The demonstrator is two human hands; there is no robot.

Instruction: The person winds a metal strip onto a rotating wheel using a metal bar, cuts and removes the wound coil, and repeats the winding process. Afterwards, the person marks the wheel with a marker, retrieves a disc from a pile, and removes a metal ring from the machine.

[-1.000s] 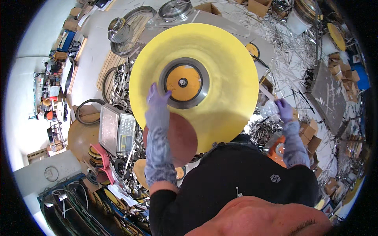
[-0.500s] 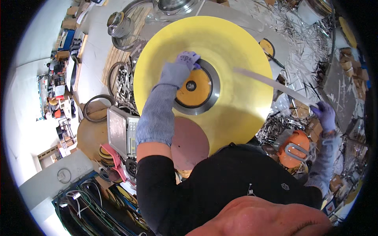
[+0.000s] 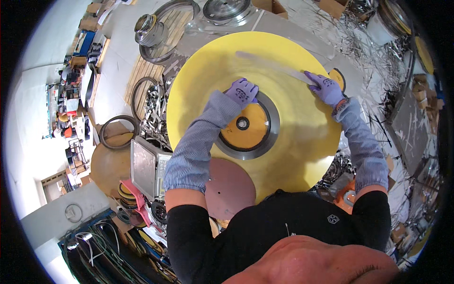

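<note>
A wide yellow disc [image 3: 302, 165] lies in front of me. At its middle sits a dark grey metal ring [image 3: 272, 137] around an orange disc [image 3: 253, 135] with a small centre hole. My left hand [image 3: 242, 93], in a light purple glove, has its fingers curled over the ring's upper edge. My right hand [image 3: 327, 89], gloved the same way, pinches one end of a long, thin, pale strip [image 3: 276, 67]. That strip reaches leftward across the far part of the yellow disc, and its far end is blurred.
A reddish-brown round disc [image 3: 231, 184] lies close to my body. Left of it stands a scale [image 3: 146, 168] with a metal plate. Loose metal strips [image 3: 154, 106] are heaped left of the yellow disc. Shredded strips [image 3: 373, 75] litter the floor at right, near a white bucket [image 3: 380, 31].
My right hand has come from the far right, inward and up over the yellow disc's edge, carrying the strip. My left hand stays at the ring; the whole view has shifted slightly.
</note>
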